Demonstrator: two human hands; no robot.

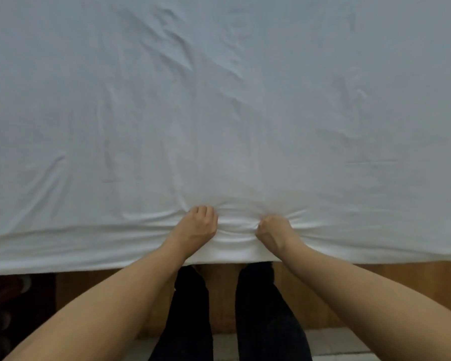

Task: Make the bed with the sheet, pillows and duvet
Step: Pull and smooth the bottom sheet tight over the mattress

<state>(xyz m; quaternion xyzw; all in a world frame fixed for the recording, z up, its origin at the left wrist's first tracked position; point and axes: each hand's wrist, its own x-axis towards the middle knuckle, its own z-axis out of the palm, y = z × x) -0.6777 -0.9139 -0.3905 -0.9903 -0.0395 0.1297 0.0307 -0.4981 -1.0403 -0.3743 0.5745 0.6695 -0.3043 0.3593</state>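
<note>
A white sheet (pixel 219 100) covers the whole bed and fills most of the view, with wrinkles across its middle. Its near edge hangs over the bed's side. My left hand (pixel 197 225) and my right hand (pixel 272 230) sit close together at that near edge, each with fingers curled into a bunch of the sheet. Folds of cloth gather between and around the two hands. No pillows or duvet are in view.
A wooden bed frame (pixel 375 277) shows below the sheet's hem. My legs in dark trousers (pixel 193 321) stand against it on a pale tiled floor (pixel 336 342). A dark space (pixel 16 308) lies at the lower left.
</note>
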